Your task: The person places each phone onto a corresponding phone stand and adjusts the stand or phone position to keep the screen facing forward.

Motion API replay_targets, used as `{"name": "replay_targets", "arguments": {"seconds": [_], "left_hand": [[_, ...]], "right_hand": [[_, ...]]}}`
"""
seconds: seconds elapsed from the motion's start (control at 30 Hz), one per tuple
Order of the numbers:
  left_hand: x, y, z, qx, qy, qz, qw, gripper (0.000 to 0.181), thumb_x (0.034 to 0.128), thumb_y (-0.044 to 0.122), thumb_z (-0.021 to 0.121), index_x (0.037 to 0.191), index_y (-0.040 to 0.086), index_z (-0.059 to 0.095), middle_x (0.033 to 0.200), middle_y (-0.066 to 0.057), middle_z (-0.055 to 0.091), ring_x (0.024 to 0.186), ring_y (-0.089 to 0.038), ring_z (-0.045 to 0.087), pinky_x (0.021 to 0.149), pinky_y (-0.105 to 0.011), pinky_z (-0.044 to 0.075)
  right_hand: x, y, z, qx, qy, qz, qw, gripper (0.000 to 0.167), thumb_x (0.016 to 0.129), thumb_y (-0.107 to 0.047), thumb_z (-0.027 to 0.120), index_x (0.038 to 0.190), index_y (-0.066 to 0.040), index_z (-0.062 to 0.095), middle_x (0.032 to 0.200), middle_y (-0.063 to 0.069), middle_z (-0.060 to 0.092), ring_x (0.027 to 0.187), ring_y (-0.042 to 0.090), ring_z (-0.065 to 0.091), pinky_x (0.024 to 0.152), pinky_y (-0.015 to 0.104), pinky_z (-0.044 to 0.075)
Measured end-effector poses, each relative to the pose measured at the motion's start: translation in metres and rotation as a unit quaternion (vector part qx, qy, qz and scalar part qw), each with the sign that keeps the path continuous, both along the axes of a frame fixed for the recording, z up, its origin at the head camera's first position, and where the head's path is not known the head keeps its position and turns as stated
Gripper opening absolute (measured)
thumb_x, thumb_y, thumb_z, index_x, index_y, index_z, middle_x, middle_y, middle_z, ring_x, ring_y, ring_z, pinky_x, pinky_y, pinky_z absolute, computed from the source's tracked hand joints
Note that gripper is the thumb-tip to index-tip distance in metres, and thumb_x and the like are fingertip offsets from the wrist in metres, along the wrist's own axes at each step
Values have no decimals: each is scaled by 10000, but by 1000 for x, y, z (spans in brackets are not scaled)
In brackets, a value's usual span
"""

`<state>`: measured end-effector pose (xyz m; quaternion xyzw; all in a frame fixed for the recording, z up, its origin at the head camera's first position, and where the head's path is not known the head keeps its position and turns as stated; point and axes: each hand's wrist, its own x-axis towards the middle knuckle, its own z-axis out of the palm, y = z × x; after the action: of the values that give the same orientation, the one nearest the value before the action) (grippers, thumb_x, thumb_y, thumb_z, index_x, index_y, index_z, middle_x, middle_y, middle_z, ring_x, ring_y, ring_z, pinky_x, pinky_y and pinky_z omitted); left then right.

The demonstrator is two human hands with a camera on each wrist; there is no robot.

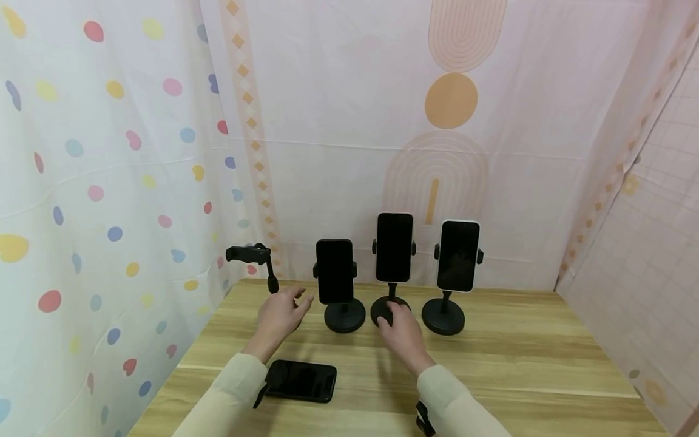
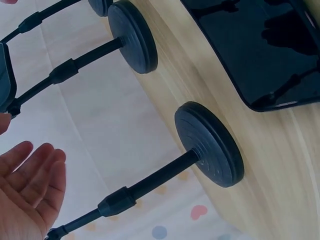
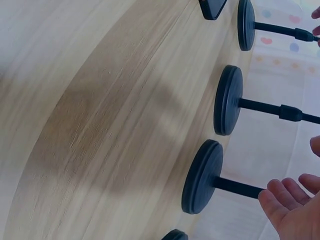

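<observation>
At the far left, an empty black phone stand (image 1: 272, 280) holds its clamp out to the side. Beside its pole is my left hand (image 1: 277, 318), fingers loosely bent with nothing between them; the left wrist view shows this hand (image 2: 32, 187) apart from the pole. My right hand (image 1: 403, 335) reaches to the middle stand, which carries a black phone (image 1: 394, 247). Seen from the right wrist, this hand (image 3: 295, 210) has relaxed fingers at the stand's pole (image 3: 237, 187); whether they touch it I cannot tell. Another phone (image 1: 301, 381) lies flat near my left sleeve.
Two more stands hold upright phones: a black phone (image 1: 335, 271) left of the middle one and a white-edged phone (image 1: 459, 256) on the right. All stand toward the back of the wooden table (image 1: 519, 364). Patterned curtains (image 1: 338, 182) hang behind and at the sides.
</observation>
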<state>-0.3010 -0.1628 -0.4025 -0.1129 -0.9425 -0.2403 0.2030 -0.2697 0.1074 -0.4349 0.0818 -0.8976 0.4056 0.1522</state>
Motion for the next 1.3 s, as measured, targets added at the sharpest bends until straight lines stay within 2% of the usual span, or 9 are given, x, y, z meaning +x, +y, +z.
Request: {"name": "replay_targets", "arguments": {"seconds": [0.2,0.43,0.6,0.73,0.83,1.0,1.17,1.3], "left_hand": [[3,-1,0,-407,-356,-31,9985,387,949,325,672,1194,27,703,1079,-157,715,810,-250,697,667,-450,556],[8,-4,-1,-901,-692,30,9935,340,935,308,692,1122,26,724,1021,-138,723,773,-277,686,668,-460,552],[10,-5,-1,-1184,-889,131,9889,242,916,336,715,899,95,728,761,-39,670,619,-213,608,615,-441,513],[12,-7,-2,-1341,-1216,170,9833,306,910,361,720,704,149,640,605,12,546,554,-173,538,581,-407,480],[14,-8,-3,-1337,-1422,199,9806,431,903,345,725,580,159,509,517,25,427,506,-171,483,549,-375,427],[15,-10,-4,-1245,-1580,226,9793,540,878,323,751,518,171,379,477,54,291,460,-153,396,521,-334,352],[14,-14,-6,-1146,-1679,216,9789,560,875,318,758,506,171,363,468,64,257,437,-122,309,501,-308,310],[12,-18,-9,-1137,-1803,310,9765,517,878,314,756,540,162,396,504,47,312,472,-136,336,510,-316,308]], "right_hand": [[1,8,-2,329,-178,-36,9993,433,959,-174,641,1308,74,576,1279,275,568,1185,432,554,984,542,443],[4,19,-5,759,-401,45,9963,457,945,-184,671,1303,83,576,1264,292,566,1158,431,568,960,535,462],[6,29,-8,1067,-604,157,9923,466,932,-192,681,1281,101,585,1259,312,565,1140,439,577,946,536,471],[10,37,-12,1302,-710,202,9887,465,919,-213,689,1246,107,608,1225,292,593,1134,432,579,944,533,471],[13,43,-15,1399,-828,221,9864,474,928,-250,674,1240,103,617,1217,273,601,1138,429,577,952,530,465],[21,51,-19,1627,-947,283,9817,442,926,-227,674,1210,108,627,1247,315,580,1184,473,541,970,562,445],[29,58,-20,1844,-1158,326,9755,422,901,-211,692,1193,90,645,1259,306,585,1195,476,535,968,576,440],[35,65,-18,2134,-1238,493,9678,407,874,-229,732,1135,77,669,1131,241,658,1080,437,602,911,555,477]]}}
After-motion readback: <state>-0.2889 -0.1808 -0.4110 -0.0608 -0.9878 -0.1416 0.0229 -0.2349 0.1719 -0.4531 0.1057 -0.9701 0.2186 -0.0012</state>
